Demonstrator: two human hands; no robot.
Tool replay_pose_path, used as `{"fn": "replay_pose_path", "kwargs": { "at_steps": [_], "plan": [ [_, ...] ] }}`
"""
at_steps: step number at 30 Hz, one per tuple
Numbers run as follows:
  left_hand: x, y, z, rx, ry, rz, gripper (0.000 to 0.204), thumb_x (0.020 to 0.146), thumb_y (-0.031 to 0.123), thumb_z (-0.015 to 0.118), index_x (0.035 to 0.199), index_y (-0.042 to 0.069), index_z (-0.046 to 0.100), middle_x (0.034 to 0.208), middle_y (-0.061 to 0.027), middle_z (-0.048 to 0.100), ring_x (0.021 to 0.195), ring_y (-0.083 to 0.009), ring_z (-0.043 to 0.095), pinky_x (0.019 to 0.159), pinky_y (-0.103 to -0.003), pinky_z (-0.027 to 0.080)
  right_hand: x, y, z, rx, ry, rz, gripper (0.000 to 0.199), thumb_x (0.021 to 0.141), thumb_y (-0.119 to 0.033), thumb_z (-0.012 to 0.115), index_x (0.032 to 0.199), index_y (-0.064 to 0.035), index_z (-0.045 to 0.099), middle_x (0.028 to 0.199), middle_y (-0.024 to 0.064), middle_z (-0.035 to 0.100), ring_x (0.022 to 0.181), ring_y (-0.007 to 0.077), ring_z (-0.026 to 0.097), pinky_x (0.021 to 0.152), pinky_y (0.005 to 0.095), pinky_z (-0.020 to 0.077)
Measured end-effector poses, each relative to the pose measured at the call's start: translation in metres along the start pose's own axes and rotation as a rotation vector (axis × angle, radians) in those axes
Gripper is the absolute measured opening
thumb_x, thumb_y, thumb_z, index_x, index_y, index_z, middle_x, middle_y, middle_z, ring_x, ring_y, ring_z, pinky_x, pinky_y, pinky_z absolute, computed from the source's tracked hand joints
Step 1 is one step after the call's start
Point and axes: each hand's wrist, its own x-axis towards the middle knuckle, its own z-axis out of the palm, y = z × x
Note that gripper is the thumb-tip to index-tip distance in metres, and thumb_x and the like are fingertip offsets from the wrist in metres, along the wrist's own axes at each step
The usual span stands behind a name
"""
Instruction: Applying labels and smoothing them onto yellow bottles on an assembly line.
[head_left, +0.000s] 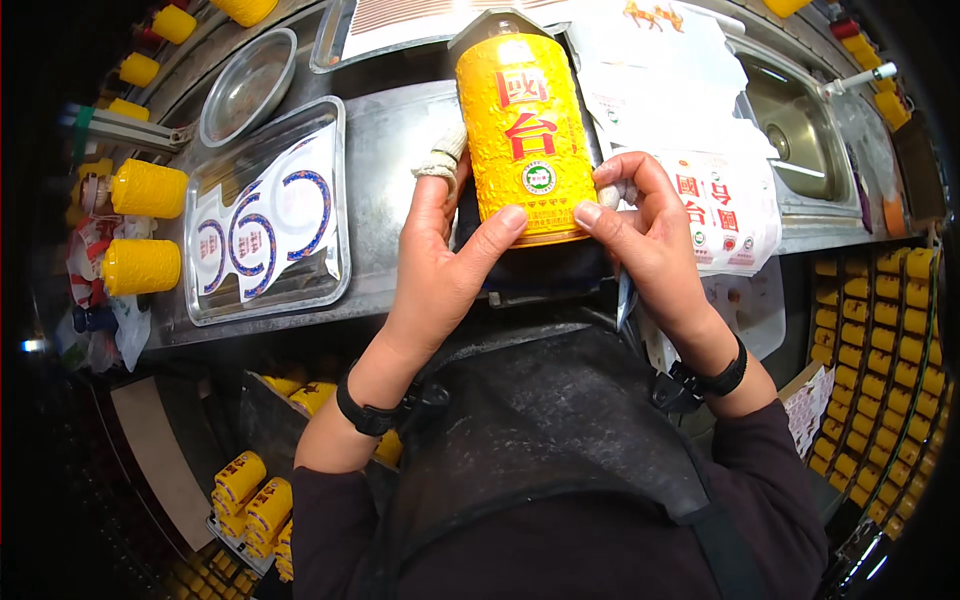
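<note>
A yellow bottle [548, 110] with a bumpy surface, red characters and a small round green-and-white emblem is held between both hands over the near edge of the bench. My left hand [440, 240] closes on its left side, thumb pressed near the base and a pale cloth wrap on a finger. On the opposite side my right hand [648, 220] grips it, thumb by the lower right edge and forefinger bent against the side. What lies behind the bottle is hidden. A pointed, blade-like thing [626, 298] shows below my right hand; I cannot tell what bears it.
Left on the bench stand a metal tray [346, 210] with blue-patterned decals and a round metal bowl [291, 60]. To the right lie printed decal sheets [735, 215], beside a sink [800, 175]. Yellow bottles [148, 188] stand at far left; racked bottles [880, 370] fill the right.
</note>
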Motion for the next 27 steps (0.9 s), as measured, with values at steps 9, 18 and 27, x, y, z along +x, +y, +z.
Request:
{"fn": "replay_pose_path", "kwargs": {
  "at_steps": [9, 18, 27],
  "plan": [
    [-0.002, 0.000, -0.004, -0.019, -0.016, -0.036, 0.067, 0.088, 0.018, 0.065, 0.140, -0.005, 0.030, 0.142, -0.0199, 0.038, 0.135, -0.0261, 0.035, 0.112, -0.038, 0.025, 0.002, -0.001, 0.002, 0.026, 0.000, 0.020, 0.032, 0.081, -0.006, 0.070, 0.103, -0.0008, 0.048, 0.098, 0.0022, 0.051, 0.061, -0.0033, 0.046, 0.051, 0.0123, 0.0364],
    [-0.003, -0.006, -0.002, -0.028, 0.004, -0.023, 0.068, 0.087, 0.015, 0.065, 0.141, -0.005, 0.030, 0.141, -0.0190, 0.040, 0.133, -0.0245, 0.036, 0.111, -0.036, 0.026, 0.001, 0.008, -0.001, -0.066, 0.010, 0.000, 0.031, 0.082, -0.009, 0.068, 0.104, -0.0041, 0.046, 0.086, -0.0002, 0.050, 0.056, -0.0013, 0.043, 0.048, 0.0145, 0.0327],
    [-0.018, 0.012, -0.030, 0.199, 0.197, 0.017, 0.061, 0.087, 0.014, 0.066, 0.138, -0.003, 0.037, 0.134, -0.0177, 0.048, 0.126, -0.0229, 0.046, 0.106, -0.035, 0.035, 0.007, 0.013, -0.013, -0.050, -0.028, -0.011, 0.021, 0.089, -0.018, 0.053, 0.104, -0.0034, 0.048, 0.052, -0.0014, 0.040, 0.037, 0.0073, 0.034, 0.040, 0.0199, 0.0276]
  ]
}}
